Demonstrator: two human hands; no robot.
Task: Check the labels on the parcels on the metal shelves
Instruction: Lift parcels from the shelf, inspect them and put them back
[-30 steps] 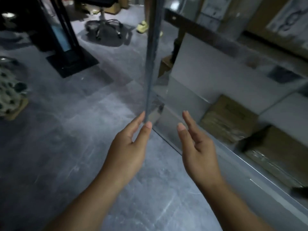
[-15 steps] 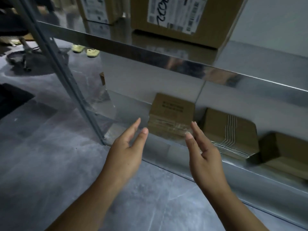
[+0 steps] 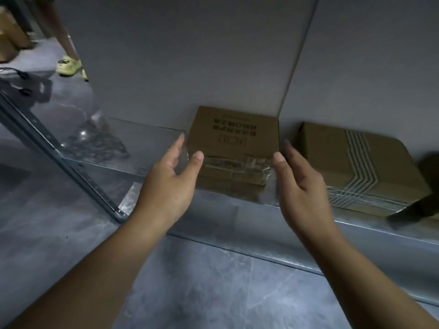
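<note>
Moved nearer: left hand (image 3: 166, 186) | right hand (image 3: 303, 188) | flanking parcel (image 3: 234, 138) at shelf (image 3: 133, 143) edge

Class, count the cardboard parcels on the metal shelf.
2 for certain: printed parcel at centre, striped parcel right of it. A dark shape at the right edge may be a third.

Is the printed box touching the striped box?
Apart. The head view shows a grey gap between the printed box and the striped box.
</note>
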